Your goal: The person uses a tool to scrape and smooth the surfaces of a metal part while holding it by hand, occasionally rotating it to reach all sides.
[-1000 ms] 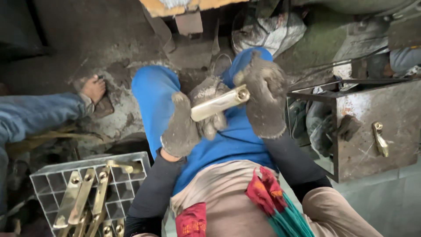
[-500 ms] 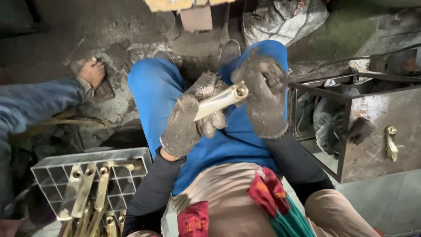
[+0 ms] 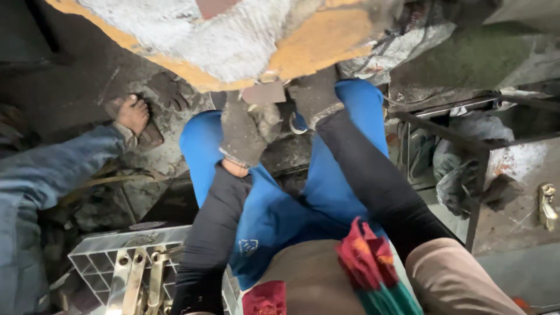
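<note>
Hands have risen since a second ago: I see my left hand (image 3: pixel 244 135) and right hand (image 3: pixel 316 96) pressing toward the buffing wheel (image 3: pixel 233 41), grips unclear, brass handle hidden between them.

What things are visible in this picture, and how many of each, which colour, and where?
Buffing wheel: one, whitish with orange rim, top centre.
Grey crate: one, bottom left, holding several brass handles.
Metal box: one, rusty, right, with one brass latch.
Grey sack: one, top right.
Another person's leg: one, blue denim, left, foot in a sandal.
Red-green cloth: one, on the lap.
Blue trousers: centre.
Left hand: grey glove, under the wheel.
Right hand: grey glove, at the wheel.
</note>
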